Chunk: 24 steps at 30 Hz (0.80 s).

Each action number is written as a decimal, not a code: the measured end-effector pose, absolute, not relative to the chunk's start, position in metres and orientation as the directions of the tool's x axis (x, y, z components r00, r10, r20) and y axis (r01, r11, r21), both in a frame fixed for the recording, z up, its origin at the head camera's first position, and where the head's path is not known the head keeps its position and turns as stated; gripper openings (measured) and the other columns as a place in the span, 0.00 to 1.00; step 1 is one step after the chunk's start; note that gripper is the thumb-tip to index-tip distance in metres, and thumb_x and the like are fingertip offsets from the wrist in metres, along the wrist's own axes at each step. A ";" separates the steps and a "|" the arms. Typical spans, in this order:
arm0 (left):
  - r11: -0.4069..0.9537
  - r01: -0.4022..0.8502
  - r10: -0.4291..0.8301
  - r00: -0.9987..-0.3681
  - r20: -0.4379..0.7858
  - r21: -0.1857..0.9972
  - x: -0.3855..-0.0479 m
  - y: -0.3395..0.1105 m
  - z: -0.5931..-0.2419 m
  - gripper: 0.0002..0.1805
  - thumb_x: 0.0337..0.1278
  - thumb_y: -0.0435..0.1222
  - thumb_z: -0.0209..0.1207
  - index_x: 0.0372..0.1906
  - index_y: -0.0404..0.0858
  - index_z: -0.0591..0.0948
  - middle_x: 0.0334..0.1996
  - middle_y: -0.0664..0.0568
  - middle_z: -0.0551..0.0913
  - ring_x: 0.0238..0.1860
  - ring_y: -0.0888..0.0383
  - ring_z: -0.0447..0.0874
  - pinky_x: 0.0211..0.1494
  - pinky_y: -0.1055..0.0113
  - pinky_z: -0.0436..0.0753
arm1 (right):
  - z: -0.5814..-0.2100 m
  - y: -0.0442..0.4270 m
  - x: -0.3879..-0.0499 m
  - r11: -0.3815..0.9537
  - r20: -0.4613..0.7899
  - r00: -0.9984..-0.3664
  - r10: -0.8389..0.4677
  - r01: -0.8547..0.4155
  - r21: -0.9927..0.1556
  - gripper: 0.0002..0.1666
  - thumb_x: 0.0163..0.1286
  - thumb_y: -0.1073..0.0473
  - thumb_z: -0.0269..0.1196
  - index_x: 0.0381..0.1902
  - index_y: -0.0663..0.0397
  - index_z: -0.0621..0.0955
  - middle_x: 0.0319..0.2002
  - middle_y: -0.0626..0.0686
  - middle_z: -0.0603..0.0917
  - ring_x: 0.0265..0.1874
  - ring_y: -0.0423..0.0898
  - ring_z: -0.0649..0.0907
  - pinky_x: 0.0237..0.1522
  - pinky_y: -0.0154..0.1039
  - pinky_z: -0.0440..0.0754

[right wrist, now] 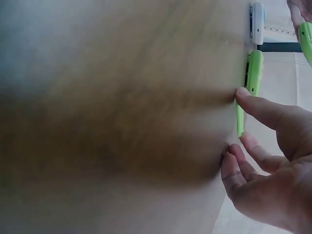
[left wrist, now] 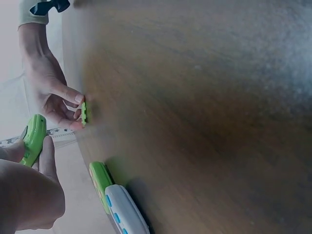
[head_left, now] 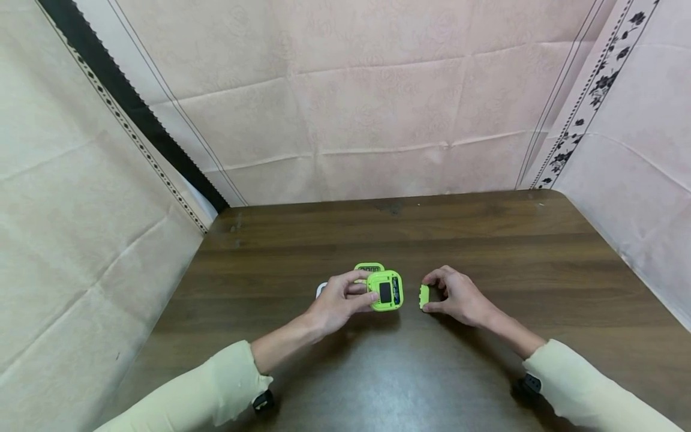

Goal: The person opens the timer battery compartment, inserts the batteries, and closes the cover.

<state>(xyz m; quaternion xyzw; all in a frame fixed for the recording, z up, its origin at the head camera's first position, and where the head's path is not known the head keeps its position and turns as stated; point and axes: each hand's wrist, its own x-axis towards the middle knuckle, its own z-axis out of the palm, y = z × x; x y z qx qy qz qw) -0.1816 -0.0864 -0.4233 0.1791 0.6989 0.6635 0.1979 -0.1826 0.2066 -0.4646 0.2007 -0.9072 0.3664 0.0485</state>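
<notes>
My left hand (head_left: 336,304) holds a lime-green digital timer (head_left: 386,306) above the table, its back turned up. The battery slot at the right of that back is uncovered, with a dark battery (head_left: 396,290) in it. To the right, my right hand (head_left: 463,298) pinches a small green battery cover (head_left: 424,297) by its ends, between thumb and fingertips. In the right wrist view the cover (right wrist: 240,117) stays close to the tabletop; whether it touches cannot be told. A gap separates cover and timer.
Behind the left hand a second green timer (head_left: 369,266) lies on the brown wooden table (head_left: 335,234), display up and partly hidden. Beside it is a white device with blue buttons (left wrist: 129,209). Pale patterned cloth (head_left: 378,120) hangs around the table's back and sides.
</notes>
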 end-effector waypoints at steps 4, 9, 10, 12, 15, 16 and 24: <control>0.060 -0.020 0.508 -0.860 -0.048 0.998 -0.182 -0.086 -0.424 0.23 0.71 0.23 0.63 0.68 0.27 0.77 0.56 0.32 0.86 0.54 0.45 0.90 0.61 0.43 0.86 | -0.465 0.207 -0.185 0.600 0.217 -0.911 -0.350 -0.396 -0.695 0.28 0.55 0.68 0.83 0.49 0.61 0.80 0.41 0.54 0.82 0.39 0.50 0.80 0.39 0.39 0.83; 0.063 -0.024 0.508 -0.860 -0.052 0.998 -0.182 -0.087 -0.426 0.23 0.71 0.23 0.63 0.67 0.27 0.77 0.56 0.32 0.86 0.54 0.45 0.90 0.61 0.43 0.86 | -0.465 0.209 -0.186 0.465 0.185 -0.907 -0.378 -0.358 -0.810 0.23 0.62 0.77 0.74 0.51 0.65 0.77 0.38 0.56 0.84 0.36 0.48 0.84 0.38 0.35 0.87; 0.064 -0.022 0.510 -0.859 -0.051 0.998 -0.182 -0.087 -0.426 0.23 0.71 0.23 0.63 0.67 0.27 0.77 0.56 0.32 0.86 0.54 0.45 0.90 0.61 0.43 0.86 | -0.465 0.209 -0.186 0.434 0.174 -0.910 -0.377 -0.339 -0.835 0.22 0.63 0.78 0.73 0.51 0.66 0.77 0.37 0.58 0.85 0.36 0.48 0.85 0.37 0.35 0.87; 0.062 -0.022 0.510 -0.859 -0.050 0.998 -0.182 -0.087 -0.427 0.22 0.72 0.23 0.63 0.67 0.26 0.77 0.56 0.31 0.86 0.54 0.45 0.90 0.61 0.44 0.87 | -0.465 0.210 -0.185 0.377 0.150 -0.918 -0.368 -0.295 -0.878 0.20 0.66 0.79 0.70 0.52 0.68 0.77 0.39 0.60 0.86 0.38 0.49 0.87 0.37 0.35 0.88; 0.062 -0.020 0.509 -0.859 -0.049 0.998 -0.183 -0.087 -0.428 0.22 0.72 0.23 0.62 0.67 0.26 0.76 0.56 0.31 0.86 0.54 0.45 0.90 0.61 0.45 0.87 | -0.463 0.211 -0.186 0.272 0.112 -0.926 -0.361 -0.219 -0.937 0.19 0.69 0.78 0.68 0.56 0.71 0.76 0.41 0.63 0.86 0.40 0.50 0.88 0.40 0.38 0.90; 0.063 -0.021 0.508 -0.860 -0.050 0.998 -0.183 -0.087 -0.427 0.22 0.72 0.23 0.62 0.67 0.26 0.77 0.56 0.32 0.86 0.54 0.45 0.90 0.60 0.45 0.87 | -0.461 0.210 -0.185 0.241 0.112 -0.925 -0.364 -0.209 -0.948 0.20 0.70 0.77 0.67 0.57 0.72 0.76 0.42 0.64 0.87 0.40 0.49 0.88 0.41 0.39 0.91; 0.056 -0.014 0.507 -0.861 -0.041 0.998 -0.186 -0.085 -0.431 0.21 0.72 0.22 0.62 0.67 0.27 0.77 0.55 0.31 0.87 0.53 0.45 0.90 0.60 0.44 0.87 | -0.439 0.192 -0.176 0.086 0.146 -0.924 -0.355 -0.188 -0.978 0.23 0.69 0.75 0.70 0.60 0.70 0.76 0.43 0.64 0.88 0.40 0.47 0.90 0.45 0.44 0.93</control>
